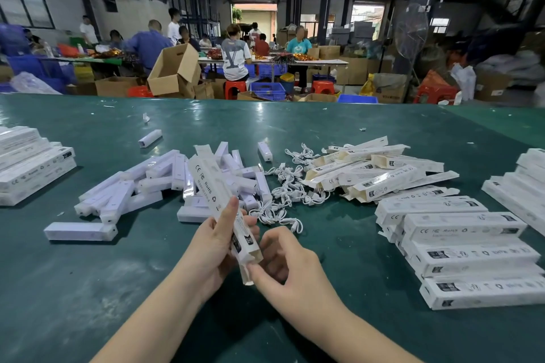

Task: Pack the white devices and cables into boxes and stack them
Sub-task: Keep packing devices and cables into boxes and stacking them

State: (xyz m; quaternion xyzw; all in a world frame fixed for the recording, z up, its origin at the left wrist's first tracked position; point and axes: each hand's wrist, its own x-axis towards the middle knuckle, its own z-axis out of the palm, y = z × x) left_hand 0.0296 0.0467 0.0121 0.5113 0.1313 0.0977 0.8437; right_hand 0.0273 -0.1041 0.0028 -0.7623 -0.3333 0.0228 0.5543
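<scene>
My left hand (pixel 213 244) grips a long white printed box (pixel 211 186) that points up and away from me, thumb along its front. My right hand (pixel 283 262) pinches the open flap (pixel 247 272) at the box's near end. Behind the box lies a heap of white bar-shaped devices (pixel 153 183) on the green table (pixel 339 127). A tangle of white cables (pixel 289 186) lies just right of the heap. Several empty open boxes (pixel 374 171) are piled at centre right. Closed packed boxes are stacked at the right (pixel 469 253) and at the left (pixel 29 162).
More packed boxes (pixel 528 186) sit at the far right edge. A single device (pixel 79 231) lies apart near my left arm, and small ones (pixel 149 138) lie farther back. Beyond the table, people work among cardboard cartons (pixel 174 71), blue crates and red stools.
</scene>
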